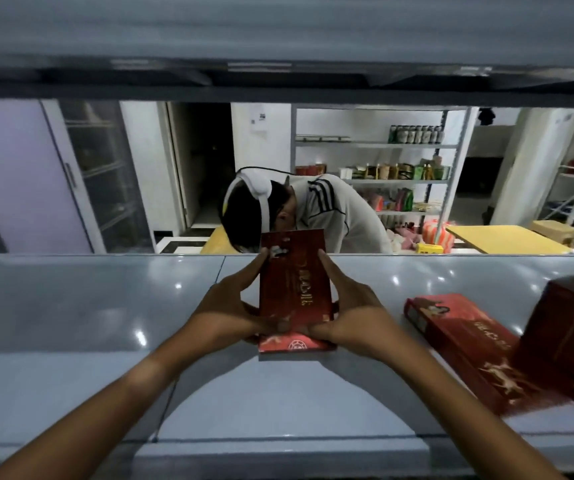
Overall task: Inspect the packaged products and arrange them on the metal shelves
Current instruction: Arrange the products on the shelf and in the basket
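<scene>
A flat red box [294, 282] with gold lettering stands tilted on the grey metal shelf [88, 306], its lower end nearest me. My left hand [233, 306] grips its left edge, thumb on the lower front. My right hand [351, 306] grips the right edge in the same way. A second flat red box [465, 344] lies on the shelf to the right. A larger red box [569, 327] sits at the far right, overlapping the lying box's near end.
Another shelf board [278, 36] hangs close above. Behind the shelf a person [313, 213] in a grey striped top bends over a yellow table [507, 239]. Stocked white racks [382, 168] stand at the back wall.
</scene>
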